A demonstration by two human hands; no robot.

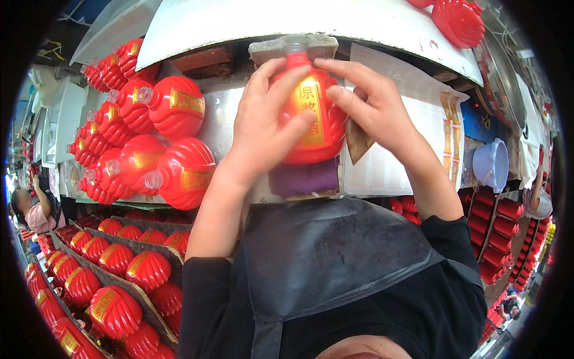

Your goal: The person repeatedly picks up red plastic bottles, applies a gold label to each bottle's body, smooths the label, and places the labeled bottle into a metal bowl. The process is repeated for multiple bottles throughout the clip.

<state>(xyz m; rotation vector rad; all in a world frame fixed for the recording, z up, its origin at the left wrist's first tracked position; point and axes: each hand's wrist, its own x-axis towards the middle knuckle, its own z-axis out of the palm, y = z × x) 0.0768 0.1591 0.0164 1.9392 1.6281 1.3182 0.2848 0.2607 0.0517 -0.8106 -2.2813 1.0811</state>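
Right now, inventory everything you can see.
labelled bottle: one, red-and-gold, centre
pad: one, purple, at bottle's base
triangular piece: one, brown, right of bottle
loose bottles: many, red, left, top right
racked bottles: many, red, lower left
label sheet: one, white, right
bucket: one, pale lilac, right
board: one, white, top
other people: several, one in pink, background
apron: one, dark, worn
left hand: one, bare, on bottle
right hand: one, bare, on bottle

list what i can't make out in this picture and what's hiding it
All in the head view:
Red bottle: its back, turned away from the camera.
Pointed brown piece: upper part, hidden by the right hand.
Purple cloth: partly covered by the bottle.
Red object at the top edge: cut off by the frame.
Person at far lower right: too small to read their action.
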